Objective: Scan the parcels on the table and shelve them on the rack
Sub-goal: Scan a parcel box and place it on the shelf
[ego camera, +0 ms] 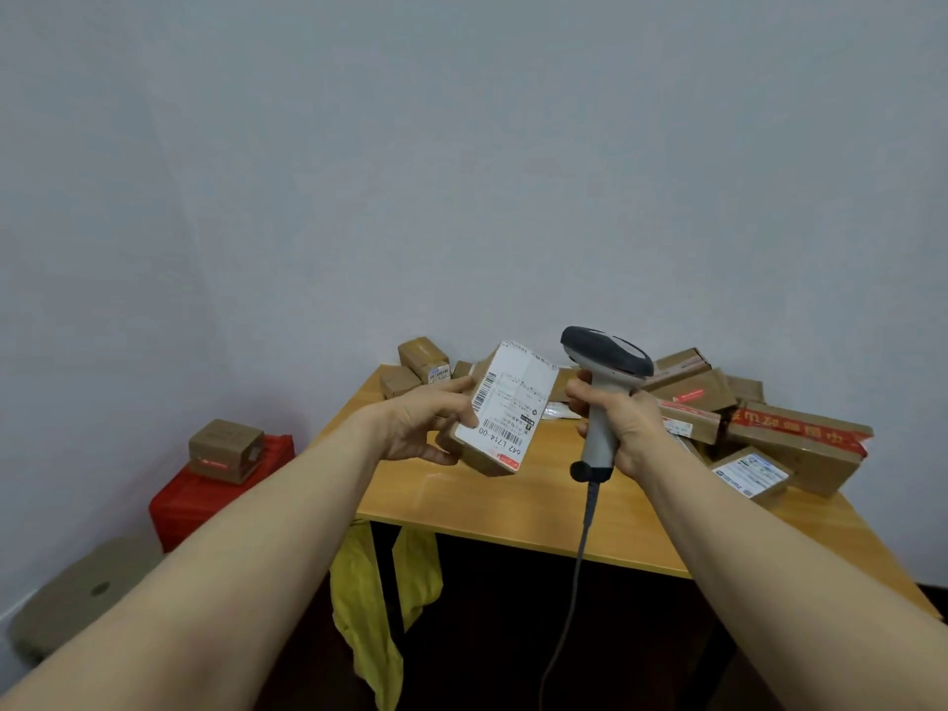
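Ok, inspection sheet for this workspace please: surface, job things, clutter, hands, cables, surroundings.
Surface: orange wooden table.
Job's things: small brown cardboard parcel with white label, held above the table; grey handheld barcode scanner; pile of brown cardboard parcels at the table's back right.
Clutter: yellow cloth hanging below the table's front edge.
Hands: left hand grips the labelled parcel; right hand grips the scanner's handle.
Cables: grey scanner cable hangs down from the handle.
Surroundings: pale wall; red crate with a brown box on top, left of the table; no rack seen.

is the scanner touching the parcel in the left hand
Apart. The head view shows a strip of background between the scanner in the right hand and the parcel the left hand grips.
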Available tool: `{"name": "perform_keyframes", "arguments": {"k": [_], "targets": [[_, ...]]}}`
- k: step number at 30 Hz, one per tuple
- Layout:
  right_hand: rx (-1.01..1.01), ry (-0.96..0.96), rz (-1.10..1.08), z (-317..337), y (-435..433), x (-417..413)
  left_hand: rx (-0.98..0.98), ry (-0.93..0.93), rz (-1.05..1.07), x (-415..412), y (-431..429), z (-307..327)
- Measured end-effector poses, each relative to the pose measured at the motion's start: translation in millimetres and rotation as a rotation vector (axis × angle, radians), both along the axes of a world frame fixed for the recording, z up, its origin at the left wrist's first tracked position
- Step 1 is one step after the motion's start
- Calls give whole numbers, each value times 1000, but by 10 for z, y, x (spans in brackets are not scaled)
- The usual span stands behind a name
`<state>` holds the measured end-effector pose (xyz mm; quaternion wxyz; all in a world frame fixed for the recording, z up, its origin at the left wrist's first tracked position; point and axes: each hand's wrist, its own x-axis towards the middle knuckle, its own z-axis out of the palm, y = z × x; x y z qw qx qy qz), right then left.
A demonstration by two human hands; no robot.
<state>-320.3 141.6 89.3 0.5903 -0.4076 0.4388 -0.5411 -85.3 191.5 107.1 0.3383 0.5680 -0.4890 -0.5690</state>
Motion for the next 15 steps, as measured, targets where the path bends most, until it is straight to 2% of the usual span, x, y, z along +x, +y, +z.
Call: {"name": "perform_keyframes", "arguments": {"k": [2,5,10,13,15], "targets": [[3,-23,13,8,14,44,-2,-13,-50,7,27,16],[1,-29,50,6,36,111,1,73,-60,15,32,1],[-10,7,36,-7,47,130,-53,236,124,68,26,-44],[-20,3,-3,-27,47,136,-152,386,120,34,36,-60],[-20,-9,-21,-43,61,165,-157,361,130,-2,50,-74]]}}
